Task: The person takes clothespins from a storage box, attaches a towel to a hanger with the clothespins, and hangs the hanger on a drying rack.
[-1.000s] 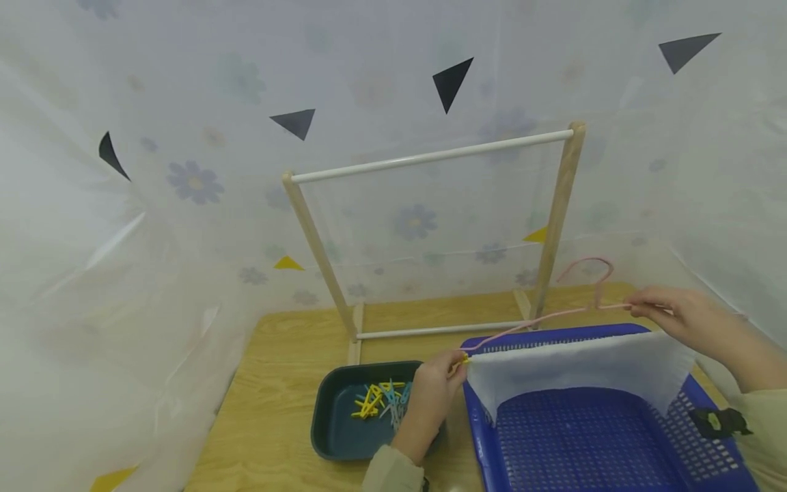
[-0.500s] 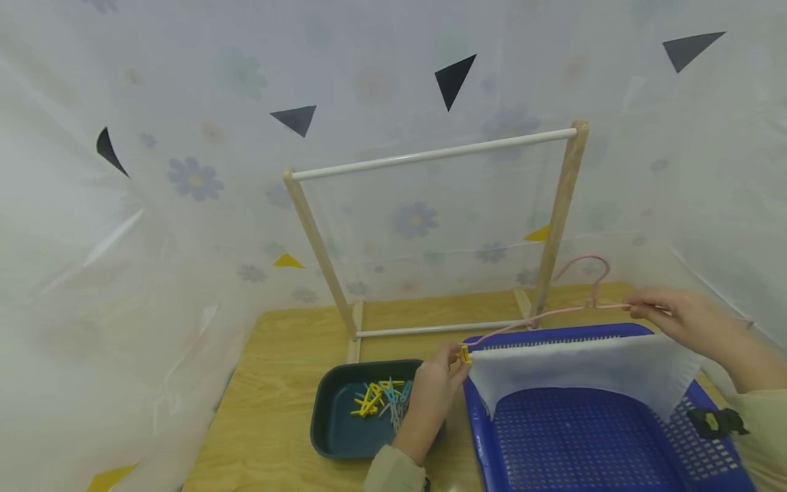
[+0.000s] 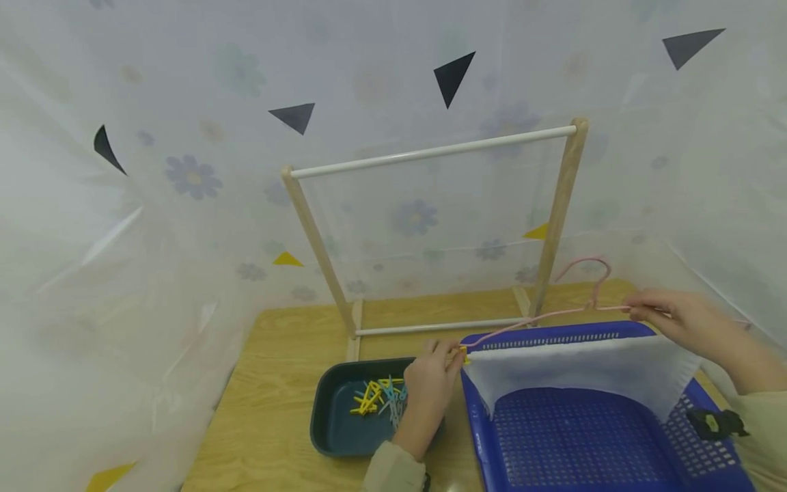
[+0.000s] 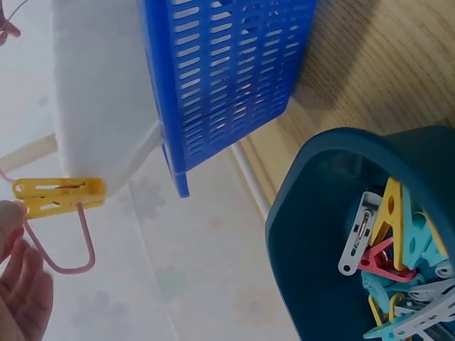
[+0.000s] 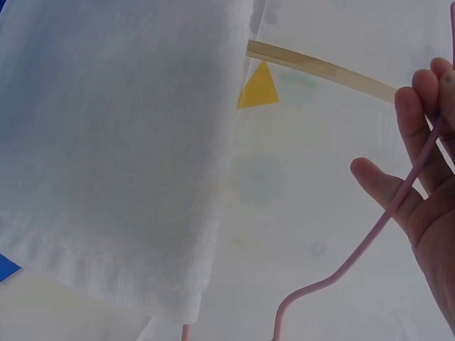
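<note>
The hanger (image 5: 366, 242) is pink; cloth (image 3: 572, 369), white; clothespin (image 4: 60, 192), yellow; basket (image 3: 565, 437), blue; bin (image 4: 306, 234), dark teal; backdrop (image 3: 369, 219), pale, flowered.

A blue basket (image 3: 479, 444) runs off the head view's lower edge, while the left hand (image 3: 428, 383) partly hides a green tub (image 3: 335, 430); the right wrist view's edges crop the right hand (image 5: 439, 222) and a white cloth (image 5: 114, 142).

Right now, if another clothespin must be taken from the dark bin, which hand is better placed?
Probably the left hand: it is closest to the dark bin, although it is at a yellow clothespin. The right hand is farther off, across the blue basket, and holds the pink hanger.
</note>
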`<state>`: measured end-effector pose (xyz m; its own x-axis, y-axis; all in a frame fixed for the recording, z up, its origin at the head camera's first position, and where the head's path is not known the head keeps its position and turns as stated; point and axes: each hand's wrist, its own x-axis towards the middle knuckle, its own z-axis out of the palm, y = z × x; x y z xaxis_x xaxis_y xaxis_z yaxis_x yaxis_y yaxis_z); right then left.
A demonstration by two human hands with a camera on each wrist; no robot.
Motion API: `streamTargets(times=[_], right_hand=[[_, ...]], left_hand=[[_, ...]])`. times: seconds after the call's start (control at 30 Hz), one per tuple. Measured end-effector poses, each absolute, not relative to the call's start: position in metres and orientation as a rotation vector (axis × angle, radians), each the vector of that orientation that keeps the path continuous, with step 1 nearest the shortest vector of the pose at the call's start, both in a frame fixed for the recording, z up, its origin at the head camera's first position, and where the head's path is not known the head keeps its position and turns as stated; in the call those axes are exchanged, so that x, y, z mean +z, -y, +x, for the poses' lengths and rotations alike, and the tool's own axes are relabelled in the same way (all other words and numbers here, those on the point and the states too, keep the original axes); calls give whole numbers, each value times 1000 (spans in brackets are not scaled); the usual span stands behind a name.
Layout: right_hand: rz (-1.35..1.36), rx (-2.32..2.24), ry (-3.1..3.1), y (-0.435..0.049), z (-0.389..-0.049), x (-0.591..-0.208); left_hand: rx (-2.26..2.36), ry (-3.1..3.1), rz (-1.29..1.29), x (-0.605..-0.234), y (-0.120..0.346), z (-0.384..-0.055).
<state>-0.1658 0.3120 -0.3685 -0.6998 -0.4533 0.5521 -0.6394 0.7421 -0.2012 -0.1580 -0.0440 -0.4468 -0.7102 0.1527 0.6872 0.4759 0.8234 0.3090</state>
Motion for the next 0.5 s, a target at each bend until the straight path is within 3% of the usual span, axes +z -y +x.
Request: streamTargets(times=[0.5], right_hand=[[874,648,2480,-310,-164,-368]], left_hand=[[-403,2311,-553,-441,46,-165]])
